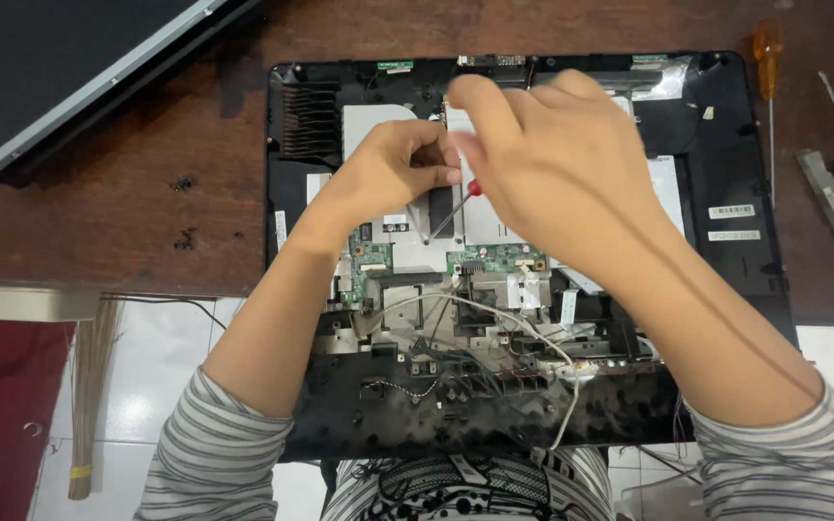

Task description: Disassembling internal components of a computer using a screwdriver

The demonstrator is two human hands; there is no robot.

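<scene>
The left hand (393, 169) is curling narrowly against the shaft of a small red-tipped screwdriver (451, 214), whose tip is touching the metal plate inside the opened black computer chassis (726, 174). The right hand (557, 164) is closing around the screwdriver's upper end. The chassis is lying on the wooden counter (127, 203), its near edge overhanging; an orange screwdriver (767, 58) is lying far right.

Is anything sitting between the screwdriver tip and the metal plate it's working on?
Nothing visible. The red-handled screwdriver, gripped by the left hand with the right hand over its top, slants down with its tip on the silver metal plate; the white cable lies lower, clear of it.
</scene>
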